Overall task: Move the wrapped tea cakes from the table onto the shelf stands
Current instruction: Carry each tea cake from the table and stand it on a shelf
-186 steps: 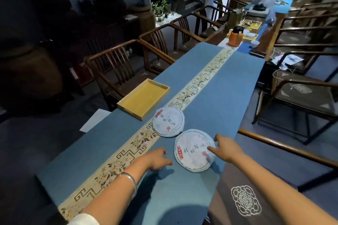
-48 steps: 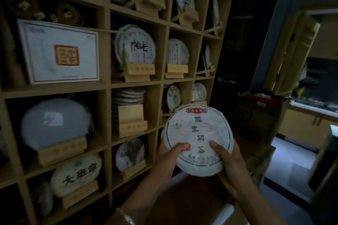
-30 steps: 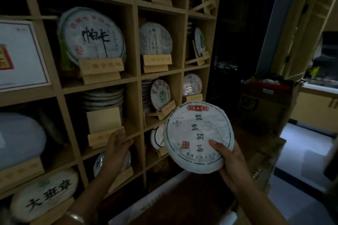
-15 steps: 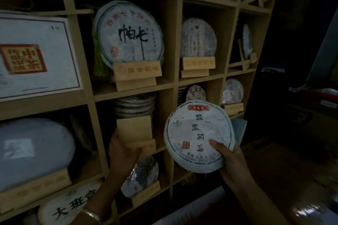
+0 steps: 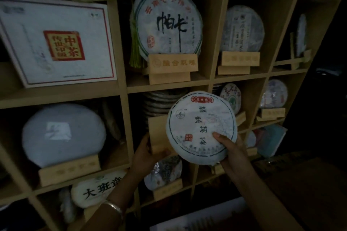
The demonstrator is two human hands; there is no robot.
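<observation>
At a dim wooden shelf, the left hand grips an empty wooden stand in a middle compartment, while the right hand pinches a wrapped tea cake, held upright in front of the stand.

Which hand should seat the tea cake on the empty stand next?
Right. The right hand already holds the wrapped tea cake in front of the empty wooden stand; the left hand is gripping that stand.
</observation>
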